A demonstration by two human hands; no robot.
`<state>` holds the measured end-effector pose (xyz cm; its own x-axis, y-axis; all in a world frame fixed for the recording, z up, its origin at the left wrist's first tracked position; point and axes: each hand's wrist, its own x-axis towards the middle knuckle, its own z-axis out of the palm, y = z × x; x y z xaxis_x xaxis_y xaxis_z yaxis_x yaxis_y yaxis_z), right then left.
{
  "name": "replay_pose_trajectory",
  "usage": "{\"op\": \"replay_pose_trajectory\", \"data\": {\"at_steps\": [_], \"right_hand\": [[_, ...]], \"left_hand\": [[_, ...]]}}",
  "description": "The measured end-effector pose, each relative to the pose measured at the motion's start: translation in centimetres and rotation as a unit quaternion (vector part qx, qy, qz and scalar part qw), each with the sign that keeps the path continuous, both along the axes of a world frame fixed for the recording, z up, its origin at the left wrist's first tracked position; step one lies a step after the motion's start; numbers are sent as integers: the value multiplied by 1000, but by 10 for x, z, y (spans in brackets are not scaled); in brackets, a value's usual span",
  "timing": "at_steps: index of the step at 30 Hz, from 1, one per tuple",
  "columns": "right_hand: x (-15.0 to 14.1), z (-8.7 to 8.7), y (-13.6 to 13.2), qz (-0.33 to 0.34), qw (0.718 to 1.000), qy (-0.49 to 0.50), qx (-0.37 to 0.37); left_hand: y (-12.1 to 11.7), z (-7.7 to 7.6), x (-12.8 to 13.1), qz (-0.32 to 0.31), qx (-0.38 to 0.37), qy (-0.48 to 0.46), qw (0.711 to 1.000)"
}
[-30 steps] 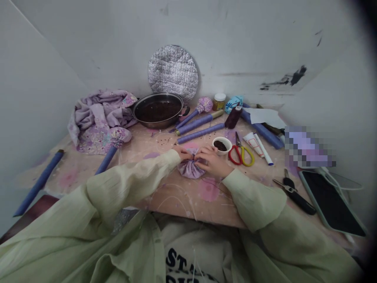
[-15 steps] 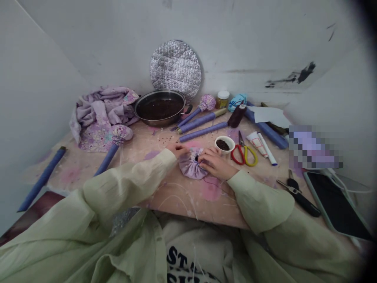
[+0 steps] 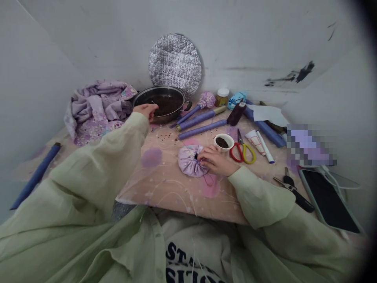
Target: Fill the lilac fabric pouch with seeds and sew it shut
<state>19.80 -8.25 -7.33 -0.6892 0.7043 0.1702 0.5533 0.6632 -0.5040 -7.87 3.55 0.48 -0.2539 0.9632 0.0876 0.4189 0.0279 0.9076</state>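
A gathered lilac fabric pouch (image 3: 191,161) lies on the table, puckered around a small dark opening. My right hand (image 3: 216,160) is closed on its right side, fingertips at the opening. Loose dark thread (image 3: 209,180) curls below those fingers. Up and to the left, my left hand (image 3: 146,111) is pinched at the near rim of the dark pan (image 3: 159,118). A thin bright sliver, looking like a needle (image 3: 152,102), sticks up from its fingertips. Just behind my right hand stands a white cup (image 3: 232,143) of dark grains.
Red-and-yellow scissors (image 3: 244,153), a tube (image 3: 255,142), a marker (image 3: 266,148) and a dark thread cone (image 3: 236,114) lie to the right. Blue-wrapped sticks (image 3: 203,129) lie behind the pouch. Bunched floral cloth (image 3: 97,110) is at left. A phone (image 3: 330,200) lies near the right edge.
My left hand has moved from beside the pouch up and left to the pan's rim. My right hand stays on the pouch. The view has shifted slightly.
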Motion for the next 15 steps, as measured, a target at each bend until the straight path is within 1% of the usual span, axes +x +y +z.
{"op": "replay_pose_trajectory", "data": {"at_steps": [3,8,9,11,15], "right_hand": [[0,4,0,4,1000,-13,-10],[0,5,0,7,1000,-17,-13],[0,5,0,8,1000,-16,-12],[0,5,0,10,1000,-15,-9],[1,4,0,9,1000,-16,-10]], "left_hand": [[15,17,-18,35,-25,-15,999],[45,40,-56,118,-26,-4,993],[51,43,-65,137,-25,8,990],[63,49,-83,154,-28,35,987],[84,56,-119,169,-19,114,979]]}}
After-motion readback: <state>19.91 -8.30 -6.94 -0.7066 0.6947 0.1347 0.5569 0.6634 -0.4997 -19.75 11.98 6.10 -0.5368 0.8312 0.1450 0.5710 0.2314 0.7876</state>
